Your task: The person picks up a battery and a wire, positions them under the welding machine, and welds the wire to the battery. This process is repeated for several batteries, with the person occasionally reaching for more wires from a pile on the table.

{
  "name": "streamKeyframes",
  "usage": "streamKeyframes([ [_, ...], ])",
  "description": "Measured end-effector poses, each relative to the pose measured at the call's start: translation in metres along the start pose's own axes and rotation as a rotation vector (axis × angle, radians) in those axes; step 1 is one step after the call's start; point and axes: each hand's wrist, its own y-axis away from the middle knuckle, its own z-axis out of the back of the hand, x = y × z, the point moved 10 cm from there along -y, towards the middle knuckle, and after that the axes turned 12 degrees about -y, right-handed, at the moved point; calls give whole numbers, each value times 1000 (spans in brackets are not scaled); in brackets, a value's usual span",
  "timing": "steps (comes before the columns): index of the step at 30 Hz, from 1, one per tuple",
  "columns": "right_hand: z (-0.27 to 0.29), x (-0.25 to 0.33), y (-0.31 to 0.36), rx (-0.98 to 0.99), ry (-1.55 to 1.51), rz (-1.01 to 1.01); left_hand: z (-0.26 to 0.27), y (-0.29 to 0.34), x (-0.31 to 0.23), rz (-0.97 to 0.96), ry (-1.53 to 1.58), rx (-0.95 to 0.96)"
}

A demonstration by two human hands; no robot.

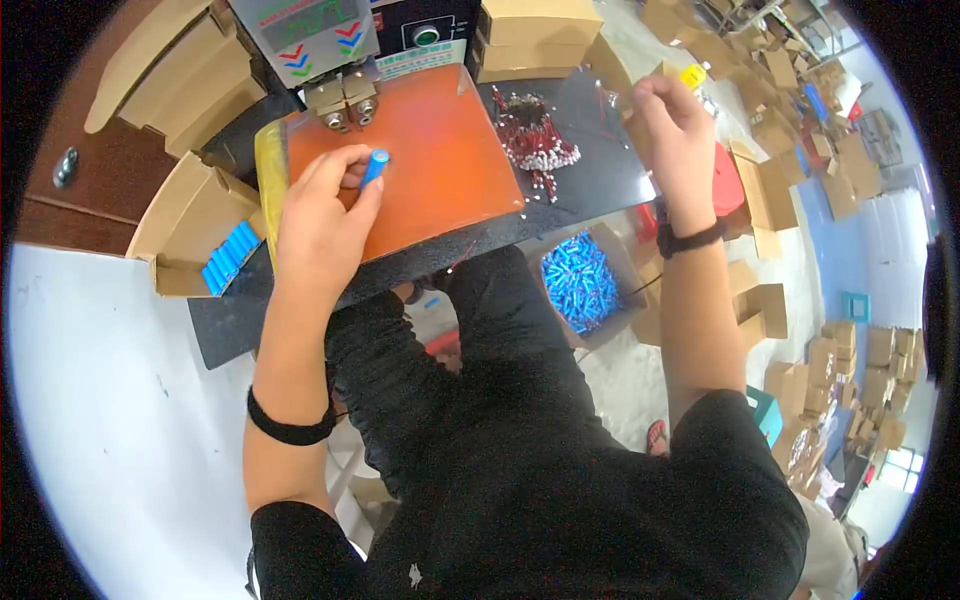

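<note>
My left hand (322, 215) grips a blue cylindrical battery cell (374, 168) between thumb and fingers. The cell is tilted, its pale end up, above the orange mat (440, 140). Just beyond are the metal electrode heads (343, 100) of a bench machine, apart from the cell. My right hand (677, 125) is raised past the table's right edge, thumb and fingertips pinched together. Whatever they hold is too small and blurred to tell; a faint reddish strand shows left of them. A pile of red and dark wire leads with white connectors (545, 150) lies between that hand and the mat.
An open carton (175, 235) with a few blue cells stands at the left. Below the table's right side, a box (628, 325) is full of blue cells with leads. Closed cartons (535, 35) sit behind the mat. A red container (728, 180) is beside my right wrist.
</note>
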Motion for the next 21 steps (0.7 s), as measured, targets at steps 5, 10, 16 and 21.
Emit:
streamKeyframes([
  [5, -33, -2, 5, 7, -356, -25, -6, -7, 7, 8, 132, -37],
  [10, -92, -2, -6, 349, 544, 206, -10, -12, 11, 17, 182, -69],
  [16, -79, 22, -28, 333, 573, 100, -14, -10, 24, 82, 220, -51],
  [21, -108, -19, -4, 719, 901, 140, -14, -8, 17, 94, 221, -31],
])
